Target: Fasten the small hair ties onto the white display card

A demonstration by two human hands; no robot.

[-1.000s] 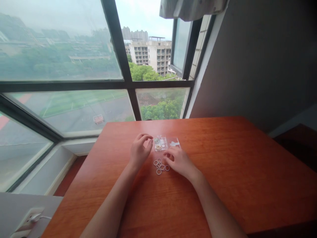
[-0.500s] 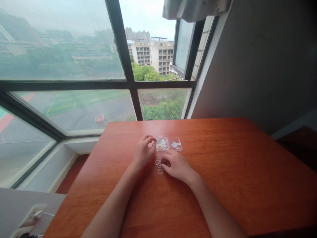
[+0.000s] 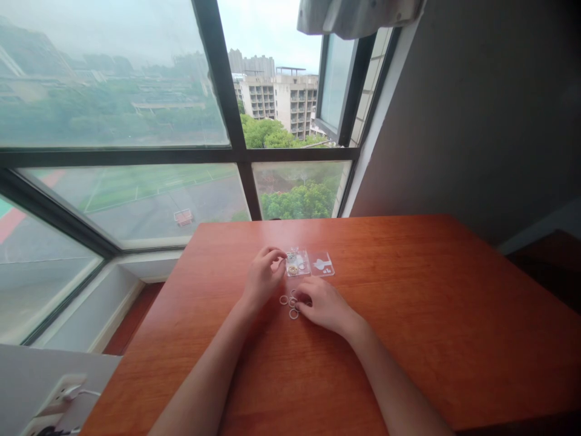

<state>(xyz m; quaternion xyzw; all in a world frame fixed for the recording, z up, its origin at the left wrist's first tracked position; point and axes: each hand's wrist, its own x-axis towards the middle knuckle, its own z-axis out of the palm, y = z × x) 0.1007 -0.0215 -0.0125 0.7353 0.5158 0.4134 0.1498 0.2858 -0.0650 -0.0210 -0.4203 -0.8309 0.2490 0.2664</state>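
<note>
My left hand (image 3: 262,278) rests on the wooden table (image 3: 408,315), its fingers curled in a pinch at the left edge of a small clear plastic box (image 3: 298,264) that holds a few rings. The box's clear lid (image 3: 322,264) lies open flat to the right. My right hand (image 3: 321,303) lies palm down just in front of the box, fingers bent over a loose cluster of several small metal rings (image 3: 288,304). Some rings are hidden under its fingers. What either hand pinches is too small to make out.
The table stands in a corner with a large window (image 3: 136,121) to the left and ahead and a dark wall (image 3: 476,121) on the right. A white power socket with a cable (image 3: 59,396) sits at the lower left, off the table.
My right hand has slid left and toward me over the ring cluster, covering more rings. My left hand has closed into a pinch beside the box. The view shifted slightly.
</note>
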